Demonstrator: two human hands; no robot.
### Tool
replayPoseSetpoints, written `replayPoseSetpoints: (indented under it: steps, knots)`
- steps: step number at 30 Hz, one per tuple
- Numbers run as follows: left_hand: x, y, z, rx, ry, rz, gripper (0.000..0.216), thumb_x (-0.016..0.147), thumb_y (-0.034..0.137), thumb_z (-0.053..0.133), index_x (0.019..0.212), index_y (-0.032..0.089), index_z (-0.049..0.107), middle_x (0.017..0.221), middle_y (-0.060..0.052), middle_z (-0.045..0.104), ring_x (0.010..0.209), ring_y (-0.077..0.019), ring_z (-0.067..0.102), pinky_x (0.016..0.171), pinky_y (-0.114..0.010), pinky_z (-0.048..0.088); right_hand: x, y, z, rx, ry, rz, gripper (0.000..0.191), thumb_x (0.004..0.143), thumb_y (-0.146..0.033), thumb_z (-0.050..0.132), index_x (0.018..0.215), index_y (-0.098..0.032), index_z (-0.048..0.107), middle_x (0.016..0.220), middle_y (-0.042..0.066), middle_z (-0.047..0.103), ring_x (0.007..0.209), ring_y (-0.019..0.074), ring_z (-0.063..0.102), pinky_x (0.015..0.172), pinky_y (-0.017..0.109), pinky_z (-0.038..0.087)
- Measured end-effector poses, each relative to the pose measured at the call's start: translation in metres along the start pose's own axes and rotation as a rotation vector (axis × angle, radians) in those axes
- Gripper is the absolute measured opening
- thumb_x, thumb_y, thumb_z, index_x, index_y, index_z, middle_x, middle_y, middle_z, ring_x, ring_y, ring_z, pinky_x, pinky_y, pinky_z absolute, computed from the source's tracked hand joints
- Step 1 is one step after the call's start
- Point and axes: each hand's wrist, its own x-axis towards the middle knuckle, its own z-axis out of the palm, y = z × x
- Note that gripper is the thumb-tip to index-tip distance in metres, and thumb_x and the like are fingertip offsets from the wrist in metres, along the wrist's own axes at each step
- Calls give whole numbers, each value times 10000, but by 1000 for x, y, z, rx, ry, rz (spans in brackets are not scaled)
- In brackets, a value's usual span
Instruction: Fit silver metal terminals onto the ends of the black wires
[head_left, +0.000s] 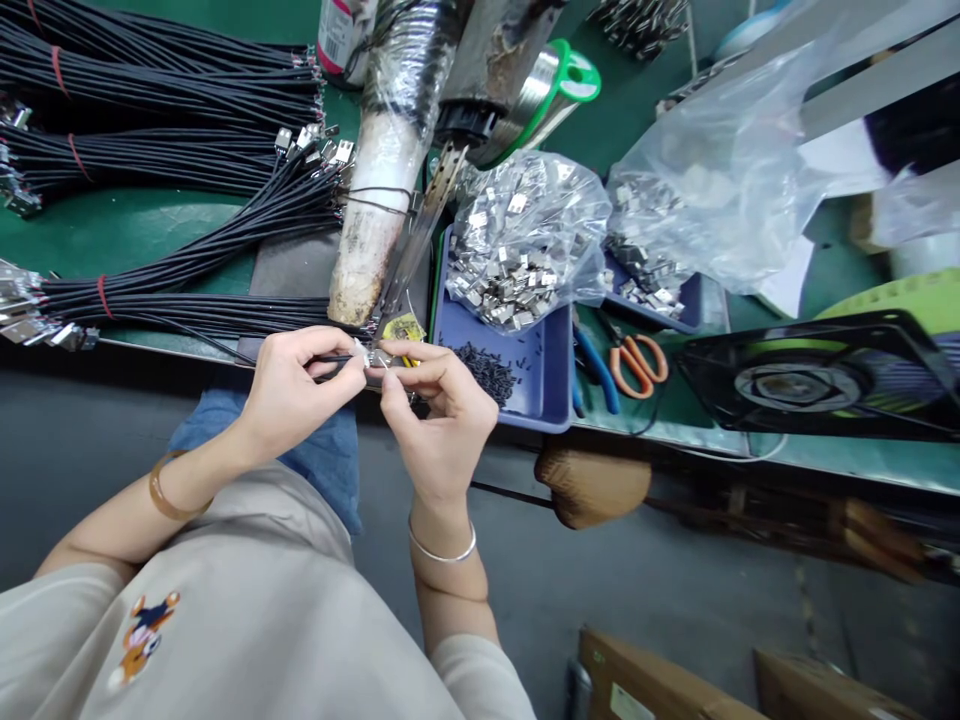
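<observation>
Your left grip (300,385) is pinched narrow, thumb against fingers, on a black cable (330,359), and your right grip (446,415) closes thumb and fingertips about a small metal connector (380,357) at the cable's end; the two sets of fingertips nearly meet. That work sits right at the near edge of the bench (180,215), and the open room lies on your side of it, above your lap and the floor. Just beyond your hands, a wrapped white tube (375,220) slants down close to your fingers and blocks the way forward. Cable bundles (187,308) fill the left. Just right of your right hand stands a blue tray (551,385) with black bits and a bag of connectors (525,250), then orange-handled pliers (637,366) and a black fan (795,382).
</observation>
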Motion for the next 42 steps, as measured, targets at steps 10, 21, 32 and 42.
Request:
replayPoseSetpoints:
  steps: [10,21,32,42]
  knots:
    - [1,0,2,-53,47,-39,144,710,231,620,701,144,734,635,-1,665,523,-72,487,462,-155,386,5,0,3,-91,42,-66,113,864,-139,673,784,-218,661,948,28,770,863,170,750,697,287,622]
    - [1,3,-1,-14,-33,-75,136,695,215,600,675,138,709,505,47,481,474,-59,366,451,-176,312,3,-5,-1,-205,13,-199,163,862,-90,635,813,-242,603,916,10,778,912,177,762,818,326,634]
    - [-5,-3,-10,-148,-115,-100,114,758,233,642,789,130,680,732,-43,718,653,-124,668,614,-191,538,-10,0,10,-81,104,-71,119,872,-115,668,824,-214,621,907,20,770,752,133,763,646,230,639]
    - [-9,-6,-6,-74,-75,-57,143,790,253,630,833,134,697,768,-47,735,659,-121,660,552,-154,499,-7,3,9,-80,94,-101,115,877,-128,669,818,-222,638,929,17,758,851,150,741,727,281,627]
